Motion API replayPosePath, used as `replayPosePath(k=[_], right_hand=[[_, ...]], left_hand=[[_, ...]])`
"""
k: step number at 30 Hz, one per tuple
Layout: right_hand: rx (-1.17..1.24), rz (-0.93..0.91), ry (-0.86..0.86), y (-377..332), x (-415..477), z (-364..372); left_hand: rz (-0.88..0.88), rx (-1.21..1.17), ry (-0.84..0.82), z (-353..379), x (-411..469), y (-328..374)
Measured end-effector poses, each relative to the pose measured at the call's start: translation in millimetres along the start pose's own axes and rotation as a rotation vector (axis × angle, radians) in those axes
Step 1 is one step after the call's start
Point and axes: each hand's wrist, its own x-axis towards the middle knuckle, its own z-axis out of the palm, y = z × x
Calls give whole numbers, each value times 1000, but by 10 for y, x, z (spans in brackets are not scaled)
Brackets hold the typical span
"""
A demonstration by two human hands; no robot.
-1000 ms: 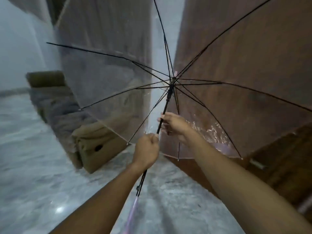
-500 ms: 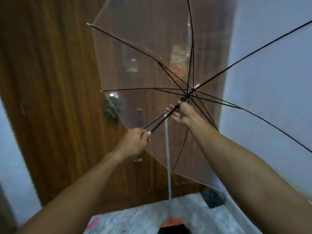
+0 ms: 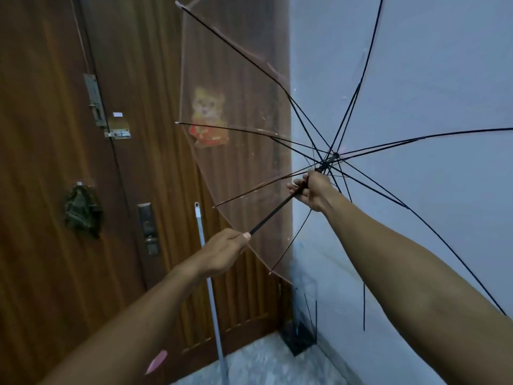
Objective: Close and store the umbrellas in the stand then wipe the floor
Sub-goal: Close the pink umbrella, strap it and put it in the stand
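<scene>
Holding the umbrella wide open here, so honestly we're barely started. The canopy is fully spread with its hub up around 2 o'clock, and by the look of it the floor wipe hasn't begun. Our left hand at 7 o'clock is curled tight round the low end of the shaft. Our right hand has its fingers wrapped round the shaft just under the hub, probably going for the catch. The stand waits in the corner near 6 o'clock, contents too dim to tell, with a mop pole standing against the door beside it. Versus half a second ago we've swung right: the hub slid off centre and the wall fills more of the view.
</scene>
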Motion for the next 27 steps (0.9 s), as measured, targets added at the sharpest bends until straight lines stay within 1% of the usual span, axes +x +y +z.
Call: replayPosePath(k=[2,4,7,9,13,17,21,22,24,27], right_hand=[[-22,-26,0,-103,120,-87],[7,-34,-36,-143,233,-143],[94,28,-146,-21,388,-147],[171,81,-166,101,429,-67],[310,148,-111,207,537,-41],[257,82,-33,111,721,-88],[227,43,-26,-190,782,-129],[220,34,-31,-248,813,-131],[241,28,-20,-318,876,-99],[284,22,-21,-323,924,40]], left_hand=[[-5,-13,12,177,193,83],[-11,-35,32,332,374,166],[-53,-114,70,536,687,310],[-85,-127,112,616,876,383],[-144,-159,141,737,1089,456],[-160,-150,147,824,1218,568],[-201,-256,-46,797,1140,532],[-191,-279,-69,785,1118,509],[-181,-377,-32,767,1137,473],[-221,-517,43,738,1247,430]])
